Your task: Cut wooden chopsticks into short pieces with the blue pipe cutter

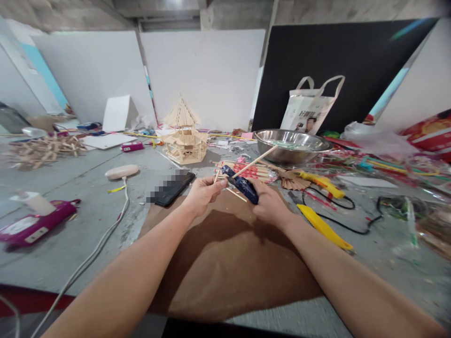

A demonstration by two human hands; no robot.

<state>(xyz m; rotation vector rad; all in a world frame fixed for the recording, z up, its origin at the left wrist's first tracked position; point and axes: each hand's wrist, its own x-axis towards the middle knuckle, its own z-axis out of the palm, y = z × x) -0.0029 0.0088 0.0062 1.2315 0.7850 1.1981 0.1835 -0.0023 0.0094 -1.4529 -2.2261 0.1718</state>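
My left hand (204, 190) pinches thin wooden sticks (254, 161) that slant up toward the right. My right hand (269, 203) is wrapped round a dark blue glue gun (242, 184), whose nozzle points left at the sticks near my left fingertips. Both hands hover over a brown cardboard sheet (225, 263) on the grey table. Just beyond them lies a bundle of sticks with red markings (246, 171).
A wooden stick pagoda model (183, 134) stands behind, a steel bowl (291, 145) to its right. A black phone (172, 188), yellow utility knife (324, 227), yellow tool with black cable (322, 183), pink devices (31, 225), a white cable (95, 253) and a stick pile (42, 150) lie about.
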